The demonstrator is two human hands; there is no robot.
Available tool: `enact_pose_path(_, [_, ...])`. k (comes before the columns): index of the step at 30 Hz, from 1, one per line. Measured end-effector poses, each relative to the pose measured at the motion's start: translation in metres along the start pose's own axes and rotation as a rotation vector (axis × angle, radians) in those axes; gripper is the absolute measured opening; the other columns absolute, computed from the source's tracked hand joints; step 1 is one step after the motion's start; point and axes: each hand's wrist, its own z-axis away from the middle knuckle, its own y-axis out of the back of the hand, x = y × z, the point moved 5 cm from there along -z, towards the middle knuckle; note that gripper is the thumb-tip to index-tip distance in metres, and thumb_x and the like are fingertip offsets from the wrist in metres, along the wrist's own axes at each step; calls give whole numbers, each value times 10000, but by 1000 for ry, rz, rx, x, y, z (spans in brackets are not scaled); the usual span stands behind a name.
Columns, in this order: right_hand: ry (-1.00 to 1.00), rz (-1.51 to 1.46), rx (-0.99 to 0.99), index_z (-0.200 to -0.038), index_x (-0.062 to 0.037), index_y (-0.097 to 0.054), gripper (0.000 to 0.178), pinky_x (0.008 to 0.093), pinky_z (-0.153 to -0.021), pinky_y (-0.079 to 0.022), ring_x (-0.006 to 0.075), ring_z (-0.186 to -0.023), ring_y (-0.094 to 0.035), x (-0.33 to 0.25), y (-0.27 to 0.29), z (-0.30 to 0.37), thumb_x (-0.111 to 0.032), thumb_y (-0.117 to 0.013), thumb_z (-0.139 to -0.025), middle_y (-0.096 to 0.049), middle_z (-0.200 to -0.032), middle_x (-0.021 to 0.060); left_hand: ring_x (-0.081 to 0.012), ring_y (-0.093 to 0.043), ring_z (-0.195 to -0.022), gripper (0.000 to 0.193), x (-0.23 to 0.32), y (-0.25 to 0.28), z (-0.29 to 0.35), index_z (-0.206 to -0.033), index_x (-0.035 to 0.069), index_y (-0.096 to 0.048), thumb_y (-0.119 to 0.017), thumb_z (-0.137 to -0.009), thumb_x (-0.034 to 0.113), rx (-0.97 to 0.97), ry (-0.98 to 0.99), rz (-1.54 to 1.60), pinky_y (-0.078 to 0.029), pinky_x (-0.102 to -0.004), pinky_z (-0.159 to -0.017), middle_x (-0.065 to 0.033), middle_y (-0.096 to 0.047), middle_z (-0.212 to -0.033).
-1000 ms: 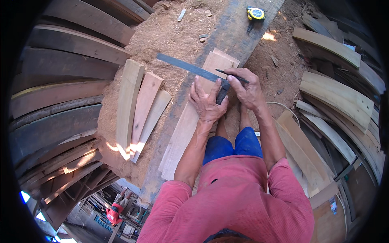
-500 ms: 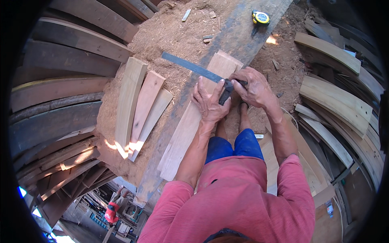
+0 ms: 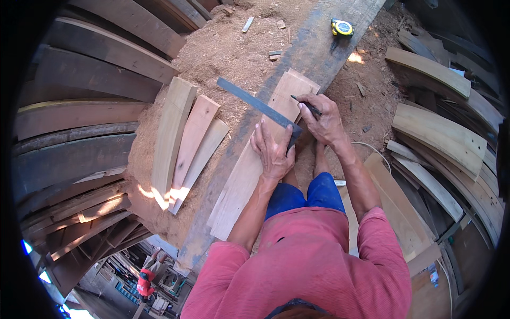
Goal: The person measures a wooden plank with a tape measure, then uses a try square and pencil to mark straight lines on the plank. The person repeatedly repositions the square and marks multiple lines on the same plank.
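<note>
My left hand [image 3: 274, 155] grips a try square [image 3: 245, 98] at its dark stock, fingers lying on the board and thumb against the stock. The square's long grey blade crosses a pale wooden board [image 3: 240, 181] and sticks out past its left edge. Pinched in my right hand [image 3: 328, 121] is a dark pencil [image 3: 295, 98], its tip over the board just beyond the blade. I cannot tell whether the tip touches the wood. Under the pale board lies a worn plank [image 3: 313, 50], running from lower left to upper right.
A yellow and black tape measure [image 3: 341, 27] sits on the plank's far end. Three cut boards [image 3: 194, 138] lie on sawdust at left. Stacked planks [image 3: 79, 114] line the left side, and more boards [image 3: 438, 135] the right. A person in red [image 3: 145, 282] is at lower left.
The try square has slid toward me along the board. My right hand has come away from the stock, and the pencil now points onto the board beyond the blade.
</note>
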Motion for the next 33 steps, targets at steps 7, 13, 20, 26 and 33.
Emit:
enact_pose_path(7, [18, 35, -4, -1158, -31, -791, 196, 473, -889, -598, 384, -968, -751, 3, -9, 4, -164, -730, -1027, -797, -1043, 186, -595, -256, -1631, 828, -10, -4, 15, -1693, 397, -561, -811, -907, 326, 57, -5, 32, -180, -770, -1280, -428, -271, -1778])
enact_pose_path(13, [141, 263, 360, -1154, -40, -762, 147, 487, -921, -558, 391, -991, -719, -6, 10, 16, -97, -687, -1042, -789, -1059, 178, -576, -286, -1618, 799, -9, -3, 15, -1668, 391, -595, -804, -899, 344, 81, -10, 23, -198, -764, -1279, -418, -284, -1778])
enact_pose_path(20, [-560, -185, 71, -1104, 19, -696, 281, 523, -828, -593, 408, -884, -774, 36, -64, 96, -253, -719, -1037, -775, -956, 226, -572, -275, -1626, 769, -11, -7, 12, -1639, 356, -635, -795, -887, 371, 117, -35, -4, -177, -772, -1283, -402, -279, -1789])
enact_pose_path(26, [-438, -336, 15, -994, 54, -703, 317, 500, -773, -562, 380, -835, -764, 46, -94, 119, -260, -733, -974, -712, -865, 280, -638, -170, -1645, 919, -21, 5, 17, -1682, 263, -560, -871, -831, 412, 30, -25, 80, -127, -821, -1264, -443, -148, -1803])
enact_pose_path(33, [-419, -288, 90, -989, 67, -702, 339, 502, -759, -550, 365, -802, -748, 48, -93, 115, -271, -722, -975, -681, -842, 296, -625, -126, -1652, 1070, -19, 8, 12, -1690, 156, -438, -952, -778, 378, -105, 58, 39, -176, -822, -1249, -402, -89, -1822])
